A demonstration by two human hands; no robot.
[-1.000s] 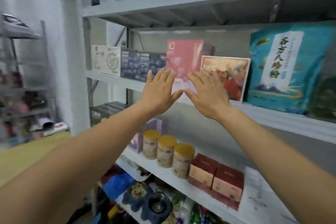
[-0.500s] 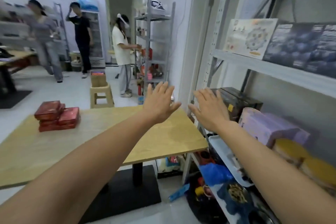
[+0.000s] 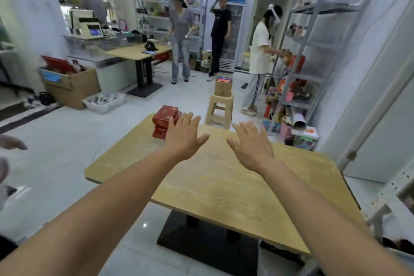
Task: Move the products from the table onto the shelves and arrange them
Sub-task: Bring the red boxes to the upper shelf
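Observation:
A small stack of red boxes (image 3: 163,121) lies at the far left corner of the light wooden table (image 3: 224,184). My left hand (image 3: 184,136) hovers over the table just right of the stack, fingers spread, holding nothing; it covers the stack's right edge. My right hand (image 3: 252,144) floats over the table's far middle, palm down, fingers apart and empty. The shelf unit I work at shows only as a grey edge (image 3: 394,188) at the far right.
A beige stool (image 3: 219,108) with a carton on it stands beyond the table. Several people stand further back, one at a grey rack (image 3: 313,51) on the right. A cardboard box (image 3: 71,87) and white bin (image 3: 104,99) sit on the floor at left.
My view has swung left from the shelves to the table. Both hands, still spread and empty, have left the pink box on the shelf and now hover over the table near the red boxes.

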